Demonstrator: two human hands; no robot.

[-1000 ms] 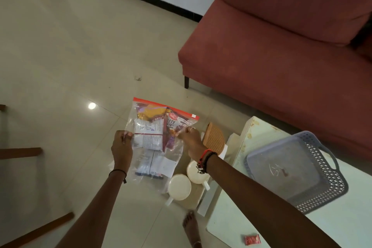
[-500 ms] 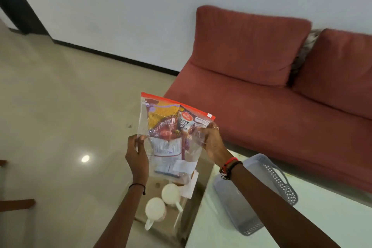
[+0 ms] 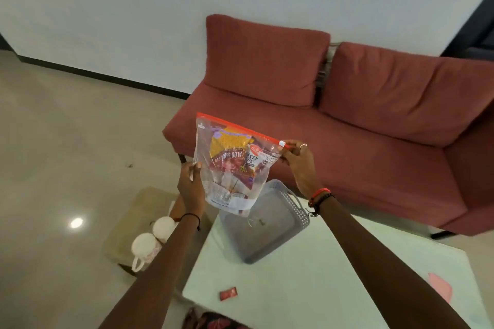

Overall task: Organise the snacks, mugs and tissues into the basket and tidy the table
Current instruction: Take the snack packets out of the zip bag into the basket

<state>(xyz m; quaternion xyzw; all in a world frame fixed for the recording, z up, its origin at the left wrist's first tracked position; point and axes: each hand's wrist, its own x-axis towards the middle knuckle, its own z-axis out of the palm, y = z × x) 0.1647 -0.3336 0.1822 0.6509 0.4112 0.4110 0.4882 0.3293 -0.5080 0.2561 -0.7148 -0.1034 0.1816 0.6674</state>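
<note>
I hold a clear zip bag of snack packets (image 3: 235,163) with a red seal strip in the air, above the far left corner of the white table (image 3: 307,275). My left hand (image 3: 190,184) grips the bag's left edge. My right hand (image 3: 296,160) pinches its top right corner at the seal. The grey plastic basket (image 3: 275,232) sits on the table just below the bag. Two white mugs (image 3: 155,238) stand on a low brown stool left of the table, partly behind my left forearm.
A small red sachet (image 3: 228,293) lies near the table's front edge. A pink item (image 3: 441,287) lies at the table's right side. A red sofa (image 3: 347,120) stands behind the table against the white wall. Tiled floor spreads to the left.
The bag has risen and shifted right, from over the stool to above the basket. My right hand moved from the bag's middle to its top right corner. The view tilted upward.
</note>
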